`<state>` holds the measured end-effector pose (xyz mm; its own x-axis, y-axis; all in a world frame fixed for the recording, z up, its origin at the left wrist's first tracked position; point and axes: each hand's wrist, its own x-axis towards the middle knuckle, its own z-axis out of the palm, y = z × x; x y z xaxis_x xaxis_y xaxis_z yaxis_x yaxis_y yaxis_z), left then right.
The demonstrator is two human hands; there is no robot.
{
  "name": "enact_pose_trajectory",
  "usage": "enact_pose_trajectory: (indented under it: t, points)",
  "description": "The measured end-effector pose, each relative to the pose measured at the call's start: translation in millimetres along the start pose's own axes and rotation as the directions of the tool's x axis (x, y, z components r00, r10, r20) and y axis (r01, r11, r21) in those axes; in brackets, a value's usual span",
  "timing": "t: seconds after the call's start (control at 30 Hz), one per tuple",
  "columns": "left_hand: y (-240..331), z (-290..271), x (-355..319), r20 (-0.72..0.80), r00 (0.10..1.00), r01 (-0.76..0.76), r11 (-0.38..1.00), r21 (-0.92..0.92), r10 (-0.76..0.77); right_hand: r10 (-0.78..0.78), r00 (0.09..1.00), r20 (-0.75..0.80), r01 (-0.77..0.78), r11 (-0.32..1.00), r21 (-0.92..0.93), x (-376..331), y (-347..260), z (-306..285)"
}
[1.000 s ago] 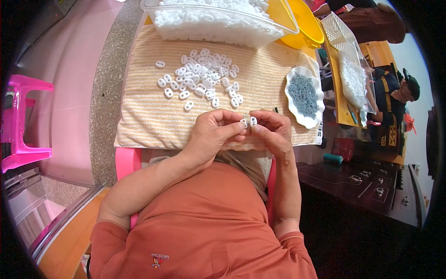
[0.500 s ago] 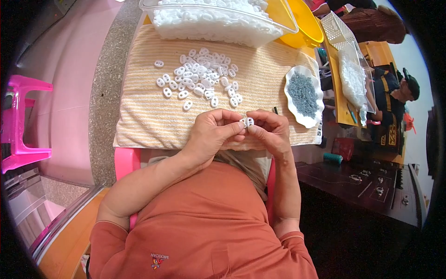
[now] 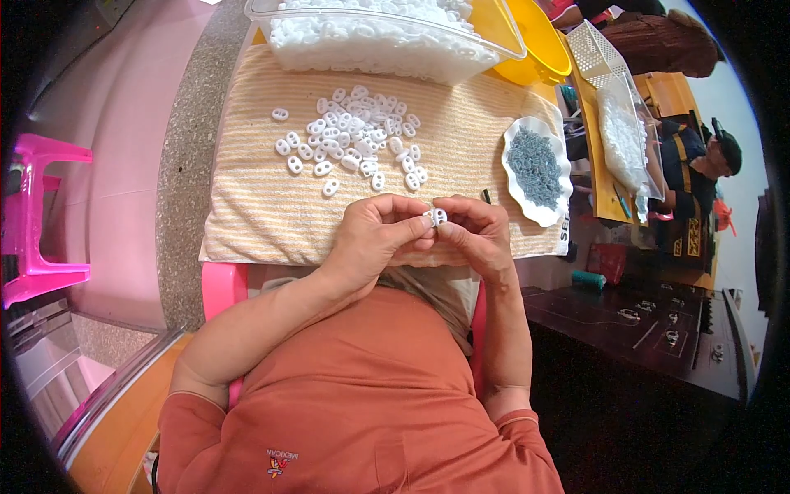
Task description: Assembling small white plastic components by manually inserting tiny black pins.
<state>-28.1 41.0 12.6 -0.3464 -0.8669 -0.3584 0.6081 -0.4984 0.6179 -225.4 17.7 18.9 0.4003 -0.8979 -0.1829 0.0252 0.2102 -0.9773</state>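
Note:
Close to the towel's near edge, my two hands meet at the fingertips. My left hand (image 3: 380,235) is closed, thumb and forefinger pinching a small white part that the fingers mostly cover. Between the thumb and forefinger of my right hand (image 3: 480,230) is a white oval cord-lock piece with two holes (image 3: 440,216). The two white parts touch or nearly touch; whether they are joined I cannot tell. Beyond my left hand lies a loose pile of similar white two-hole pieces (image 3: 350,132). To the right, a white scalloped plate (image 3: 532,216) holds many tiny grey pieces (image 3: 536,169) resembling springs.
A striped towel (image 3: 263,210) covers the table. At its far side stand a clear bin (image 3: 395,62) full of white pieces and a yellow basin (image 3: 551,49). A short black stick (image 3: 486,196) lies beyond my right hand. Other people (image 3: 699,156) sit at the right.
My right hand has moved slightly left, bringing its white two-hole piece up against the part in my left hand. The pile and the plate are as before.

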Motion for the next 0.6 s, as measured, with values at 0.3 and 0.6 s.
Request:
enact_pose_trajectory:
  t: [0.3, 0.6]
  points:
    - [-0.3, 0.6, -0.6, -0.01, 1.0, 0.016, 1.0, -0.014, -0.016, -0.003, 1.0, 0.025, 0.002, 0.999, 0.032, -0.2, 1.6, -0.5]
    - [-0.7, 0.5, -0.1, -0.016, 0.999, 0.032, 0.999, -0.02, -0.032, -0.033, 0.998, 0.045, 0.031, 0.998, 0.052, -0.9, 3.2, 0.3]
